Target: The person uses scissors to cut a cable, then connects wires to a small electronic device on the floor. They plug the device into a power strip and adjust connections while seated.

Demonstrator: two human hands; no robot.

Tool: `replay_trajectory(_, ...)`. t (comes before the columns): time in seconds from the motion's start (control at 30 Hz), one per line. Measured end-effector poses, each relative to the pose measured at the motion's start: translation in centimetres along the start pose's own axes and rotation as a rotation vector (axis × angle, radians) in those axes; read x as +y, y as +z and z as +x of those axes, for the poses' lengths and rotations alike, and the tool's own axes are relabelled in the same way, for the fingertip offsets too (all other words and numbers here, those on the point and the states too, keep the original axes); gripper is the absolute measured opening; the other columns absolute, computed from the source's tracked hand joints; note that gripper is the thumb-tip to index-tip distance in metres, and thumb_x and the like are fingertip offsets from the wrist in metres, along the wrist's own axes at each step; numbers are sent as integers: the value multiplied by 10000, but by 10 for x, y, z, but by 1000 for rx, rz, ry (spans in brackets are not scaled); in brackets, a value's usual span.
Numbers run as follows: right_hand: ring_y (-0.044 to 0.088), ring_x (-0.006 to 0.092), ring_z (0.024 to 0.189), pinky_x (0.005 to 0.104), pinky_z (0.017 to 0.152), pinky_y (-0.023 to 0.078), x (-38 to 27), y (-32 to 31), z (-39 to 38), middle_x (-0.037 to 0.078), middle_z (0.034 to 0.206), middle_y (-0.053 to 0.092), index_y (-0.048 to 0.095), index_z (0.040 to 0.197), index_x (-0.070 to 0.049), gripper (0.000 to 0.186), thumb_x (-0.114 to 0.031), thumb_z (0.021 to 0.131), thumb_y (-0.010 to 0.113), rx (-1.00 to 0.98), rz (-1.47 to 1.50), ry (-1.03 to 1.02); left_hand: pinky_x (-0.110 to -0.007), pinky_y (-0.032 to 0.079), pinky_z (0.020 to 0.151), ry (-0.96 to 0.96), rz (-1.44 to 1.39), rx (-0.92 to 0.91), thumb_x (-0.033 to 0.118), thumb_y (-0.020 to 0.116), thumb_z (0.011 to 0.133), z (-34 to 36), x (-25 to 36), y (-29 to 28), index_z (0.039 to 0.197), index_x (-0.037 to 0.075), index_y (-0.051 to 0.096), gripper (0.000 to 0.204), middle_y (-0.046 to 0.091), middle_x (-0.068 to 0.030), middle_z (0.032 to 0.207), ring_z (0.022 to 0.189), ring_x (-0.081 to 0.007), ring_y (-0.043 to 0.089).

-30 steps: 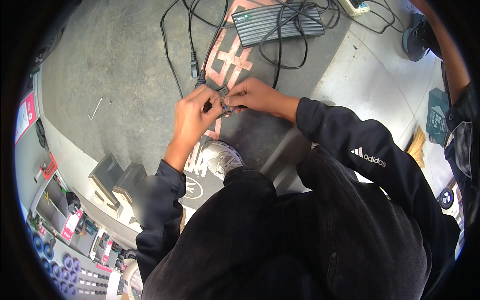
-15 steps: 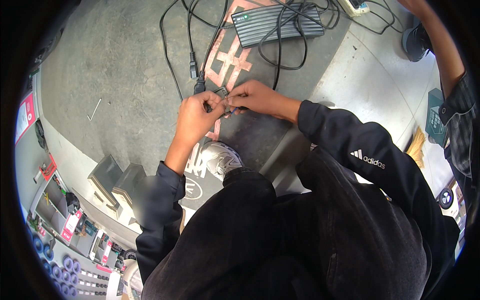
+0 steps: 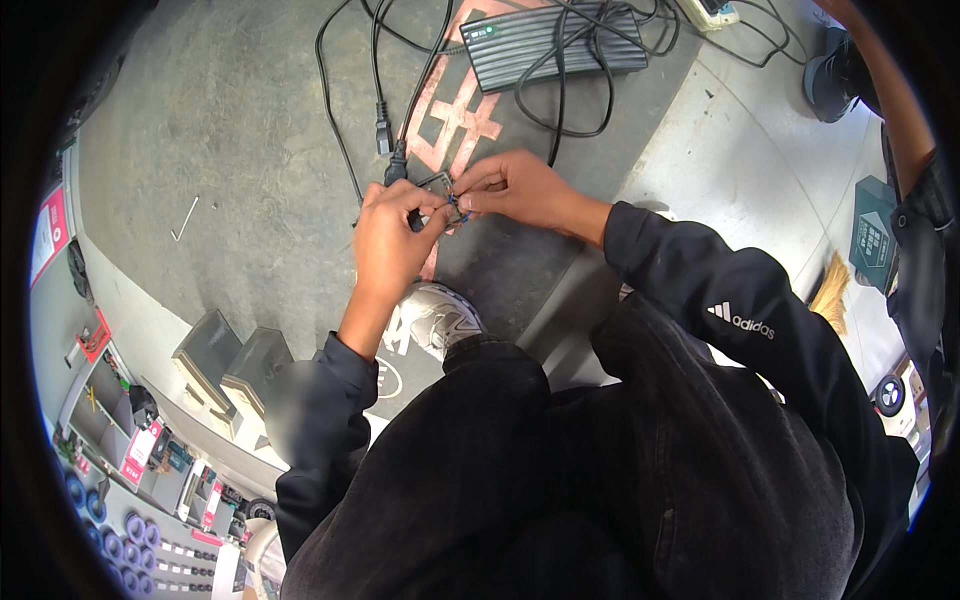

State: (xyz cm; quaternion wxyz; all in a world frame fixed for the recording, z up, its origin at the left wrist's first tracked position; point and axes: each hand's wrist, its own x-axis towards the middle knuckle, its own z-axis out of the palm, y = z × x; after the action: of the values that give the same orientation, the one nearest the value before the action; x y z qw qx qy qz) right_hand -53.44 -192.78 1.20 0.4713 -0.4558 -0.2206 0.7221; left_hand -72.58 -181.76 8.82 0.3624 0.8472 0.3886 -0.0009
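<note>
In front of me, both hands meet over a small grey rectangular part (image 3: pixel 438 181) with thin coloured wires. My left hand (image 3: pixel 392 232) is closed, thumb and forefinger pinching near its lower side. My right hand (image 3: pixel 530 190) is also in a pinch, its fingertips on a thin blue wire (image 3: pixel 465 214) at the part's right side. The fingers cover much of the part, so its exact kind is hidden. Just beyond my left hand lies a black cable plug (image 3: pixel 397 166), with a second black power connector (image 3: pixel 384 137) beside it.
A black ribbed power box (image 3: pixel 555 55) lies at the far side under tangled black cables. An L-shaped hex key (image 3: pixel 185 218) rests on the dark mat to the left. My shoe (image 3: pixel 432 318) stands close below my hands. Another person's arm (image 3: pixel 890 90) shows at the right, near a broom (image 3: pixel 830 292).
My right hand has drawn slightly up and to the right, its fingers more raised. More of the part and its wires shows between the hands. My left hand stays nearly in place.
</note>
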Motion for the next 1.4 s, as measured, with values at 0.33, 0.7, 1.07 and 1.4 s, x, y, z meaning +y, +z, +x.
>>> replay_trajectory(0.33, 718, 109, 1015, 283, 900, 566, -4, -3, 1, 65, 1128, 786, 749, 1191, 11, 224, -77, 986, 766, -13, -274, -100, -383, 461, 813, 74, 32, 50, 155, 838, 842, -2, 2, 6, 915, 109, 804, 94, 627, -27, 943, 916, -271, 512)
replay_trajectory(0.7, 717, 109, 1012, 291, 894, 563, -9, -1, -1, 40, 1112, 788, 750, 1187, -18, 216, -89, 983, 754, 11, -358, -135, -369, 409, 872, 51, -13, -7, 160, 838, 847, 0, -5, 7, 928, 117, 813, 95, 599, -36, 962, 960, -270, 473)
replay_trajectory(1.07, 739, 139, 969, 310, 887, 585, -10, 1, 2, 66, 1053, 800, 769, 1130, -9, 205, -109, 952, 766, 12, -379, -126, -345, 411, 866, 62, 24, -54, 130, 858, 856, 5, -8, 5, 945, 104, 821, 101, 603, -15, 975, 976, -241, 452)
replay_trajectory(1.4, 752, 142, 938, 300, 876, 599, -13, -4, 3, 89, 1024, 794, 699, 1095, 2, 228, -77, 903, 795, 79, -249, -115, -389, 446, 913, -30, -174, 69, 125, 849, 817, 7, -8, 10, 1032, 108, 785, 225, 703, -38, 1016, 949, -278, 545)
